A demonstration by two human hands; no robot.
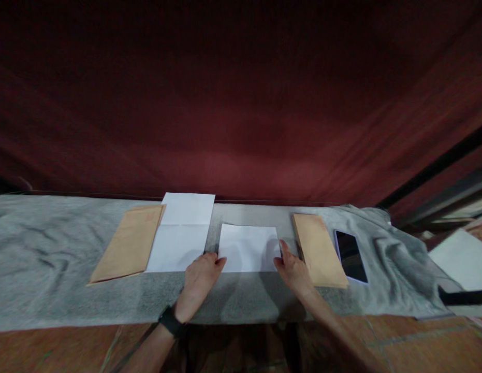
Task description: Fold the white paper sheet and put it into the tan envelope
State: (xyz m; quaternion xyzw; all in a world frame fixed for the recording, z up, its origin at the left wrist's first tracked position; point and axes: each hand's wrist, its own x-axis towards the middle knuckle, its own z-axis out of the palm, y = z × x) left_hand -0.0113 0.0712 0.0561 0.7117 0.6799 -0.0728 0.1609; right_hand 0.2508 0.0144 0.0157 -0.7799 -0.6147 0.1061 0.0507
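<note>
A folded white sheet of paper (247, 247) lies in front of me on the grey cloth. My left hand (204, 270) pinches its lower left corner, thumb along the edge and the other fingers curled. At the lower right corner, my right hand (293, 267) grips the same sheet between thumb and fingers; the fingertips are partly hidden. Left of it, close to my left hand, rests another white sheet (182, 241) with a crease across it, opened flat. A stack of brown envelopes (320, 251) sits just right of my right hand.
More brown envelopes (128, 241) lie at the left, touching the creased sheet. A phone (350, 256) with a dark screen is right of the envelope stack. The grey cloth (42, 259) is wrinkled at both ends. A dark red wall (241, 129) rises behind the table.
</note>
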